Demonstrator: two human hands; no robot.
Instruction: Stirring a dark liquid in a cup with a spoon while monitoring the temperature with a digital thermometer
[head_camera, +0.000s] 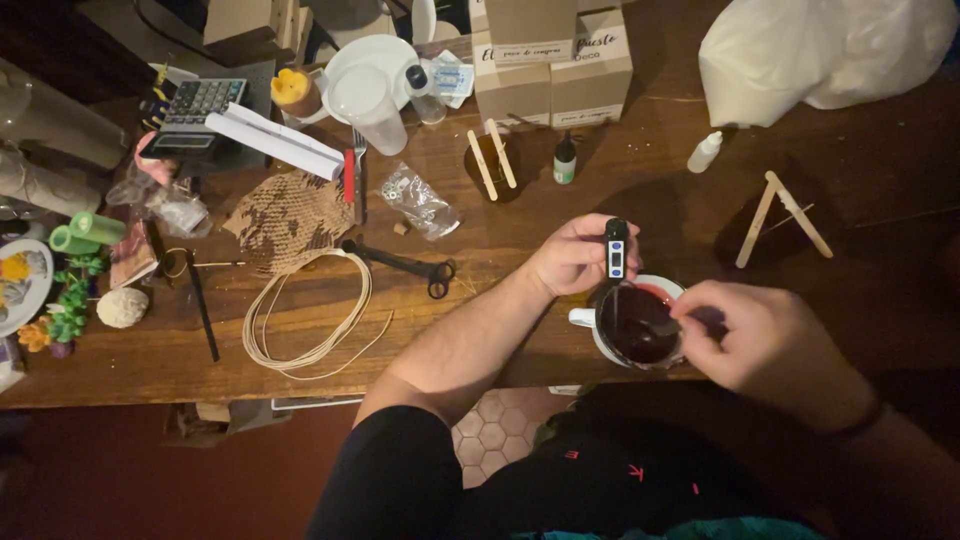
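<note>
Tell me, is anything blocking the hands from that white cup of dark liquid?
Nothing visible does. The left hand holds a digital thermometer whose probe dips into the white cup, and the right hand is at the cup's rim, seemingly holding something small I cannot identify.

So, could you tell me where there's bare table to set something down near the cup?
Bare wood lies between the cup and the stick frame, below the white bag. A smaller patch sits between the scissors and the left hand. The left end, around the calculator and cord coil, is crowded.
</note>
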